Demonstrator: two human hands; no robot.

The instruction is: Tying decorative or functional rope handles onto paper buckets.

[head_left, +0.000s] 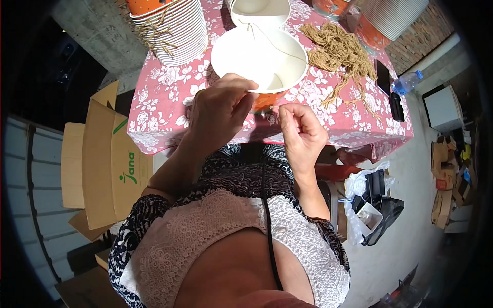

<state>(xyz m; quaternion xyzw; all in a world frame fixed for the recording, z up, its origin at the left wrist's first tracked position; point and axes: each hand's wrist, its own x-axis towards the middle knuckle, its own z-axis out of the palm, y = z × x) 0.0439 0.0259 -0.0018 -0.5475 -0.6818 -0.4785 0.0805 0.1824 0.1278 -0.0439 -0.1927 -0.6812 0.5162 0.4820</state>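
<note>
two bent hands at the near side of the white bucket

the white bucket is on the flowered tablecloth, and i tell all places from it. the left hand is bent, with its fingertips at the bucket's near rim; whether it grasps this rim or something finer, i cannot tell. the right hand is just to the right of the bucket's near side, apart from the rim, with thumb and forefinger pressed in a pinch; what sits between them is too small to tell.

in my judgement, the bucket could tip or turn if the right hand pulls strongly while the left gives only light support. the thin cord, which shows across the bucket's opening, could slip, because i see nothing that fixes it. the tan cord bundle, to the right of the bucket, could tangle if one strand is drawn too quickly.

inside the bucket i see bright white wall, some shadow and this cord. another white bucket is just behind it. the left stack, to its left, has buckets nested one in another, with cord pieces over its side; the right stack is beyond the bundle.
</note>
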